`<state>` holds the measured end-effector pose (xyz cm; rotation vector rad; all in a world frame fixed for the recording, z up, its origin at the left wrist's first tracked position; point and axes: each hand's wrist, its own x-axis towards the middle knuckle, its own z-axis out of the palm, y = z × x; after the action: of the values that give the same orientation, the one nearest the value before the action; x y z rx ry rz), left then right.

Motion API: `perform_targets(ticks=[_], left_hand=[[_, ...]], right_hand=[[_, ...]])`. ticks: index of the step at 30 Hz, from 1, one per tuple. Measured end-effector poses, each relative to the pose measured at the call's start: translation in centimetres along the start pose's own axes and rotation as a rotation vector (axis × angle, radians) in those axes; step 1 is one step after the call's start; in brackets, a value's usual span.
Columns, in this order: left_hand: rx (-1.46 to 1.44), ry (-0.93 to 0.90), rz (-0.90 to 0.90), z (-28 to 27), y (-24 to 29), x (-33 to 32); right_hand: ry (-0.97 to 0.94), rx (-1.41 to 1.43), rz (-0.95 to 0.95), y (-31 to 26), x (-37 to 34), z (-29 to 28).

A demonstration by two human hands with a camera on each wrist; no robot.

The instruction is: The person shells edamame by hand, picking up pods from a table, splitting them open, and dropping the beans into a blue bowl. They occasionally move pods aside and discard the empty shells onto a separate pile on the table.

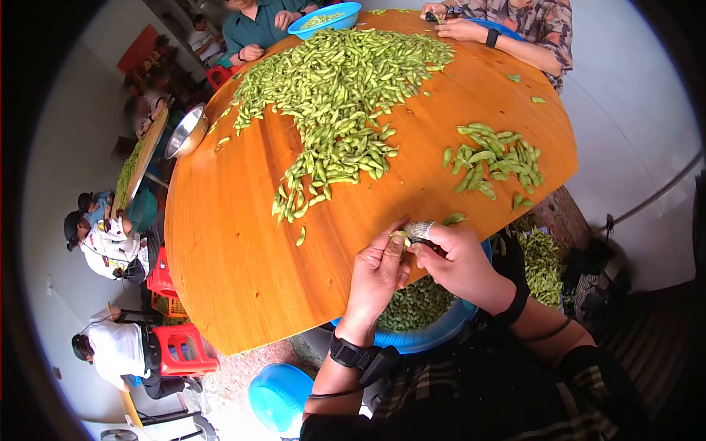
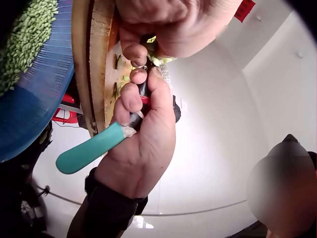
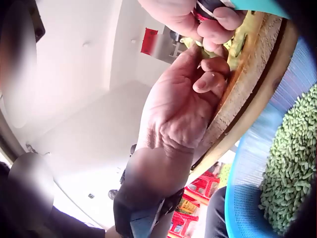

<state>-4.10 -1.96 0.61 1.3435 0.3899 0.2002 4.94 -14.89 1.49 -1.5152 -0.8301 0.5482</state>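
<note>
Okay — far left, people in white tops point(image 1: 114, 345) by red stools point(image 1: 180, 353), plus a side table point(image 1: 151, 151) bearing green stuff. Metal bowl point(image 1: 187, 134) tilted at the edge of the wooden table point(image 1: 235, 264); blue tub point(image 1: 280, 397) down on the floor. Large pod heap point(image 1: 338, 81) spreads from the table's far side toward the middle, person in a dark green top point(image 1: 254, 26) behind it, light blue basin point(image 1: 325, 20) near them. Left hand point(image 1: 379, 272): thumb and fingers pinched closed on a green pod point(image 1: 399, 235), held up just over the near table edge. Right hand point(image 1: 471, 268) meets it there, fingers curled round a teal-handled tool point(image 2: 91, 148), tip end at the pod; gray mesh finger cover point(image 1: 420, 230) on one finger. Blue basket point(image 1: 423, 341) below both hands, beans point(image 1: 415, 303) inside. Small pod pile point(image 1: 496, 158) on the table's right part, person in a patterned shirt point(image 1: 540, 33) beyond — another pod heap point(image 1: 540, 264) lower right, off the table. Exact grip of the tool's tip on the pod: cannot tell, fingers cover it.
</note>
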Motion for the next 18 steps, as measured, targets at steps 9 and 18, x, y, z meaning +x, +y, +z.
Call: perform_targets(ticks=[9,18], left_hand=[[-0.234,0.008,-0.041,-1.1,-1.0,0.5],[-0.317,-0.078,-0.006,-1.6,-1.1,0.8]], right_hand=[[-0.017,0.306,0.29,-0.4,-0.3,0.1],[0.015,0.311,0.241,0.0,0.2,0.4]])
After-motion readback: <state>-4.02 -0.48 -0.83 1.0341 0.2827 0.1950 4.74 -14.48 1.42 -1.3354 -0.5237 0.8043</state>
